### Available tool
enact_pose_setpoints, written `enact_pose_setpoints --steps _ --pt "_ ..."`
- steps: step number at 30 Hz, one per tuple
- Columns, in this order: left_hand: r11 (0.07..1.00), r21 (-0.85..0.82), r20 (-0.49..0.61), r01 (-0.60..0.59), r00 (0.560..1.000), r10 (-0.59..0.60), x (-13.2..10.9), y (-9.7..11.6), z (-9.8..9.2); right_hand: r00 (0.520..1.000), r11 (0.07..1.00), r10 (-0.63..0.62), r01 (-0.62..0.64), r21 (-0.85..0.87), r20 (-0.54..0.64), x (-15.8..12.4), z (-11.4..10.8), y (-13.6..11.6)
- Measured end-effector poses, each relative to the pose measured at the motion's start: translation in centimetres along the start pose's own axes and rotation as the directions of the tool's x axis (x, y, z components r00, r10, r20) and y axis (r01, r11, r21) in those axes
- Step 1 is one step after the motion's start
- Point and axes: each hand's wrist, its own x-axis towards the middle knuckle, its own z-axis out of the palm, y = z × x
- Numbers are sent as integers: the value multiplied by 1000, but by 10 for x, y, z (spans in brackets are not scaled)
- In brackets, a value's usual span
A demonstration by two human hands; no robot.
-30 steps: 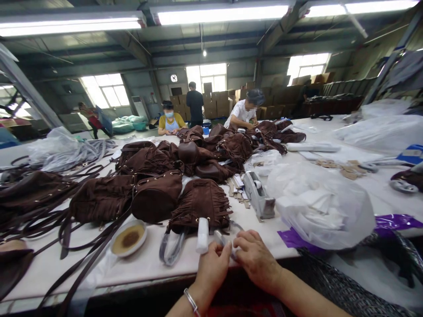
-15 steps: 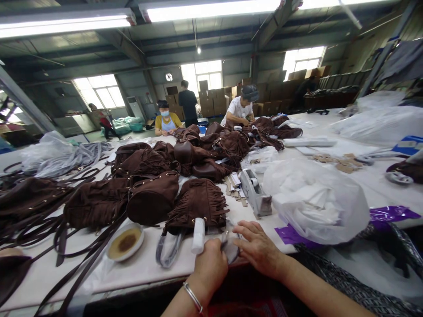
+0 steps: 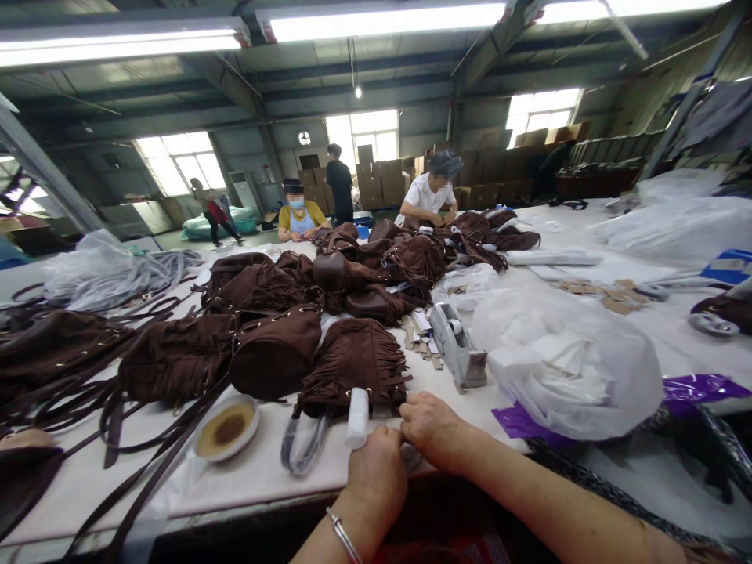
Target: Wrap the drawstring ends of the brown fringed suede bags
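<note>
Fingers (image 3: 418,401) curled, can't tell around what!
My left hand (image 3: 377,470) and right hand (image 3: 438,431) together, near the fringed bag (image 3: 352,356).

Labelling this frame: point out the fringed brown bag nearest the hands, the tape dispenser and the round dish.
Fringed brown bag (image 3: 354,362): head view, on its fringed body.
Tape dispenser (image 3: 458,351): head view, on its grey body.
Round dish (image 3: 251,436): head view, its pale rim.

The grey piece (image 3: 413,457) is mostly hidden by the left hand (image 3: 379,470) and the right hand (image 3: 435,429). A bag (image 3: 730,308) is cut off by the right edge. The marks on the clock (image 3: 304,138) are too small to be read.
</note>
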Motion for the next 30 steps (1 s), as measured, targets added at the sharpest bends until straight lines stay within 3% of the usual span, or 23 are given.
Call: enact_pose_setpoints --steps 3,6,8,10,12,16,19,24,27,30 --pt "989 -140 -103 37 993 -52 2 -13 12 982 983 179 -180 17 55 4 1 -11" --pt "973 -206 -124 101 984 -128 5 -22 20 899 902 430 -433 11 88 8 -2 -23" --pt "974 -193 -115 116 983 -140 7 -26 21 859 867 491 -498 13 142 9 -7 -26" --pt "980 -177 -113 96 987 -117 9 -28 22 887 898 411 -434 75 209 7 -13 -20" --pt "982 -174 -118 75 988 -96 11 -30 22 947 944 228 -272 185 227 3 -19 -6" --pt "979 -194 -117 61 989 -85 13 -32 23 997 981 -11 -3 195 72 -3 -29 23" --pt "977 -209 -116 37 991 -63 14 -34 23 987 984 -158 157 87 9 2 -31 33" --pt "977 -213 -120 -5 993 -21 16 -39 21 934 936 -352 351 20 58 14 -24 32" --pt "975 -219 -121 -27 993 0 16 -41 20 915 920 -392 392 18 97 18 -15 31" --pt "973 -228 -138 -26 990 -5 13 -41 22 927 933 -359 356 53 105 20 -3 31"
